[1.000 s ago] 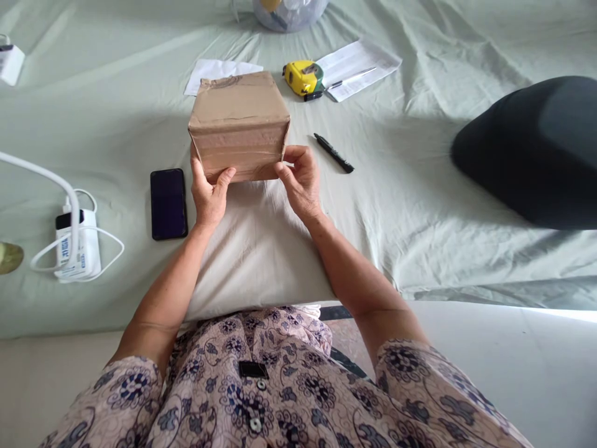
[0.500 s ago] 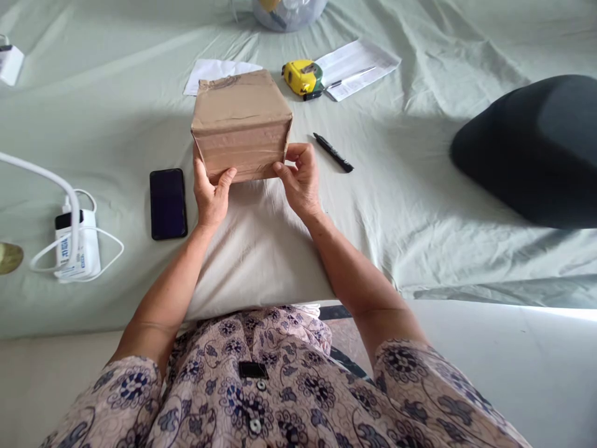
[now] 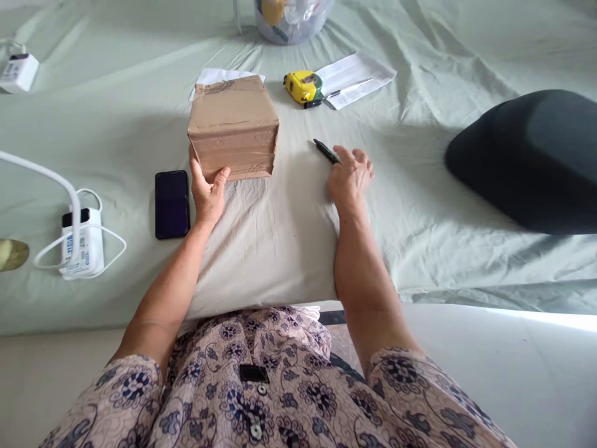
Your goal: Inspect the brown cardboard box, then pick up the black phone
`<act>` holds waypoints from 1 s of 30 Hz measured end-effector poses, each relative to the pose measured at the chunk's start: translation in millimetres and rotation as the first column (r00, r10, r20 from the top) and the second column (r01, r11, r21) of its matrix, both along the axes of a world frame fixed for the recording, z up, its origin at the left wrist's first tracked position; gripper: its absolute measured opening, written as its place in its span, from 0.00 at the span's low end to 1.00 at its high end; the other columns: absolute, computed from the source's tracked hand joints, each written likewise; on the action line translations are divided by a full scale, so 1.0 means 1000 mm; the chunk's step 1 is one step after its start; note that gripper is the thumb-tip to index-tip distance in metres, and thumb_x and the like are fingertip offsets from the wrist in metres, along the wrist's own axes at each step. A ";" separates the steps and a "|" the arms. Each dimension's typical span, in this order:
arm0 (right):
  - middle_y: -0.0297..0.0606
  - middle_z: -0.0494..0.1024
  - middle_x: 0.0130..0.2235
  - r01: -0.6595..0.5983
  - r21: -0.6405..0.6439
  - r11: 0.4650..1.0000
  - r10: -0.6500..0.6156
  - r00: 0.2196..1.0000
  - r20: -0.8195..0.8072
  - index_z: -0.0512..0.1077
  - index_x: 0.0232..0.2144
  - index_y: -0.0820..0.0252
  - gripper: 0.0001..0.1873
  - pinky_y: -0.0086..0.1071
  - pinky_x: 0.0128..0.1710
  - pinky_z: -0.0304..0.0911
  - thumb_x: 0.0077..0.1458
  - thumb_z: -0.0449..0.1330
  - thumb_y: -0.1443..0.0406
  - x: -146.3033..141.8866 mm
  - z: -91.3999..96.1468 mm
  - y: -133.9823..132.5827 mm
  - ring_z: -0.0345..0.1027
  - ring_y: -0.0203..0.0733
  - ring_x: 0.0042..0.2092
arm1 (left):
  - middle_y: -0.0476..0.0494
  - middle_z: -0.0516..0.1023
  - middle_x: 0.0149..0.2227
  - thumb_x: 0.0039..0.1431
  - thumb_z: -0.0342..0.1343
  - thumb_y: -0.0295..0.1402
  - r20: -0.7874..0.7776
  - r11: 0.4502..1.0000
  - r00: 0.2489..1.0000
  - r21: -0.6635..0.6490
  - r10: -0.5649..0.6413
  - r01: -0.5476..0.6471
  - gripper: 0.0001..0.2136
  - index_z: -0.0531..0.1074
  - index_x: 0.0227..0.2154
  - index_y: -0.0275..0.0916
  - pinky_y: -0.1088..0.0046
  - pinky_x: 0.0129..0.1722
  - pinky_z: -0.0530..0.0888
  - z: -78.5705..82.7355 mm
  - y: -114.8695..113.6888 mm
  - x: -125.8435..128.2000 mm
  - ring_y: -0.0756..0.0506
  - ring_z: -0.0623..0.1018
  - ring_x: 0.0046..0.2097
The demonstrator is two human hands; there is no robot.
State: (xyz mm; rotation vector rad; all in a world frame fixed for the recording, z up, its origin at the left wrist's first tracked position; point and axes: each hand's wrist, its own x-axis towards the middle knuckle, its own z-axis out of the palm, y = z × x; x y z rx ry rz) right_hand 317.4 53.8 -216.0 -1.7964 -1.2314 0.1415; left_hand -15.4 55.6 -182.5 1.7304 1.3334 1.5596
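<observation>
A brown taped cardboard box (image 3: 233, 124) rests on the far edge of a pale pillow (image 3: 265, 242) in front of me. My left hand (image 3: 208, 190) grips its near left corner, thumb on the front face. My right hand (image 3: 349, 177) lies palm down on the sheet to the right of the box, fingers curled over the near end of a black pen (image 3: 325, 150). Whether the fingers have closed on the pen is hidden by the back of the hand.
A dark phone (image 3: 172, 203) lies left of the pillow, a white power bank with cable (image 3: 79, 246) further left. Behind the box are a yellow tape measure (image 3: 303, 87), papers (image 3: 357, 71) and a clear container (image 3: 291, 12). A dark cushion (image 3: 527, 155) fills the right.
My right hand let go of the box and moved right onto the pen. The box now sits lower on the pillow, held only by my left hand.
</observation>
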 end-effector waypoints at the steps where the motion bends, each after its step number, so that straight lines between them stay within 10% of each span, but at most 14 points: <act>1: 0.47 0.76 0.47 -0.010 -0.008 1.000 0.010 1.000 -0.001 0.79 0.46 0.52 0.15 0.63 0.62 0.56 0.64 0.54 0.59 0.001 -0.004 0.001 0.66 0.56 0.57 | 0.35 0.69 0.66 0.58 0.57 0.64 0.000 1.000 1.000 -0.006 -0.002 0.002 0.46 0.48 0.71 0.47 0.58 0.74 0.57 0.001 0.000 0.000 0.39 0.57 0.75; 9: 0.37 0.71 0.32 -0.233 -0.033 0.972 0.232 0.972 -0.033 0.81 0.35 0.55 0.13 0.53 0.57 0.67 0.58 0.55 0.63 -0.036 0.011 -0.003 0.69 0.45 0.40 | 0.32 0.64 0.69 0.55 0.59 0.64 0.031 1.000 0.999 -0.005 -0.012 0.013 0.47 0.51 0.70 0.42 0.58 0.75 0.54 0.000 0.002 -0.003 0.37 0.60 0.73; 18: 0.36 0.77 0.47 -0.547 0.289 0.786 0.610 0.764 -0.212 0.71 0.57 0.44 0.20 0.48 0.55 0.73 0.65 0.52 0.53 -0.069 0.050 -0.021 0.75 0.44 0.49 | 0.32 0.64 0.69 0.56 0.58 0.64 -0.006 0.998 0.998 0.012 0.056 -0.056 0.48 0.50 0.71 0.42 0.59 0.75 0.55 -0.004 0.007 -0.012 0.37 0.59 0.74; 24: 0.39 0.75 0.47 -0.490 0.316 0.812 0.528 0.848 -0.042 0.69 0.56 0.43 0.23 0.53 0.54 0.74 0.65 0.52 0.45 -0.092 0.080 -0.048 0.76 0.49 0.50 | 0.31 0.62 0.70 0.56 0.61 0.62 0.038 0.999 0.999 0.024 0.020 -0.021 0.48 0.51 0.70 0.42 0.57 0.74 0.57 -0.003 0.006 -0.011 0.36 0.59 0.74; 30: 0.36 0.77 0.41 -0.488 0.490 0.722 0.536 0.843 0.048 0.71 0.50 0.39 0.15 0.52 0.47 0.73 0.66 0.53 0.48 -0.102 0.087 -0.064 0.77 0.48 0.42 | 0.34 0.62 0.71 0.56 0.59 0.64 0.039 0.999 0.999 0.029 0.021 -0.023 0.48 0.49 0.71 0.45 0.58 0.74 0.57 -0.002 0.007 -0.008 0.38 0.60 0.74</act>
